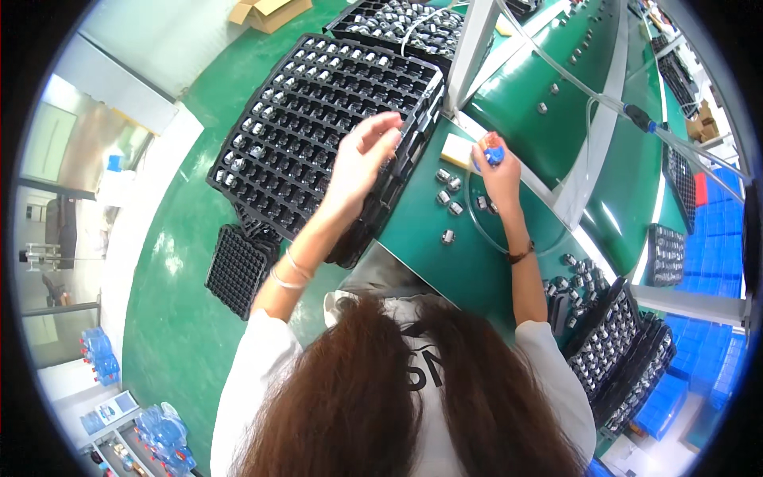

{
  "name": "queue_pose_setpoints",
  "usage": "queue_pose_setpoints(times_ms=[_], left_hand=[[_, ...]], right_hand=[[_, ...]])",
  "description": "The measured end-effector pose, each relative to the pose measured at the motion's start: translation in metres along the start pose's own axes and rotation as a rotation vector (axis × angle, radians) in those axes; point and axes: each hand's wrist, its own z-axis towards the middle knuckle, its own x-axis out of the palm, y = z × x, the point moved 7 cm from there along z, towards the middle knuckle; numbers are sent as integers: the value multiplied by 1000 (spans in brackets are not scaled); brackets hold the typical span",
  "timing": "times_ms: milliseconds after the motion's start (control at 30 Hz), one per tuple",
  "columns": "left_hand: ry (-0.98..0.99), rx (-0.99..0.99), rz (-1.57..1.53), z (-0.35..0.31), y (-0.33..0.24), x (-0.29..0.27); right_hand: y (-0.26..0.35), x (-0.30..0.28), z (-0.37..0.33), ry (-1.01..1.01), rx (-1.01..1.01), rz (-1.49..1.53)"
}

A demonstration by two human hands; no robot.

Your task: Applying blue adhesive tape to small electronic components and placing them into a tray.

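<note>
Your left hand (362, 155) is raised ahead of you with the fingers (381, 126) loosely curled and spread, palm turned down and to the right. Its forearm rises bare from a white sleeve, and thin bracelets circle the wrist. Your right hand (499, 168) reaches further forward, with the fingers pinched together at its top end. That arm is stretched nearly straight, with a dark band around the wrist.

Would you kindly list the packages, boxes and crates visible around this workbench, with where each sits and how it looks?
Cardboard box: floor, top left, open flaps, tan.
Bottle packs: bottom left, clear blue.
More bottles: left edge, blue.
Crates: far right, stacked, blue, one red.
Small boxes: upper right, brown.
</note>
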Motion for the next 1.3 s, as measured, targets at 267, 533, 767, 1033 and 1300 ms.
queue_pose_setpoints(times_ms=[267,533,767,1033,1300], left_hand=[[-247,445,904,145,-2,-55],[-157,176,1138,223,30,-52],[-215,253,926,209,6,-49],[-76,-208,-557,77,17,-39],[-41,-338,-801,-43,29,3]], right_hand=[[3,2,-5,80,94,-120],[-4,-32,-38,5,122,-26],[-6,-27,-22,-35,46,29],[-44,14,23,6,-15,52],[-143,-52,122,-345,89,-211]])
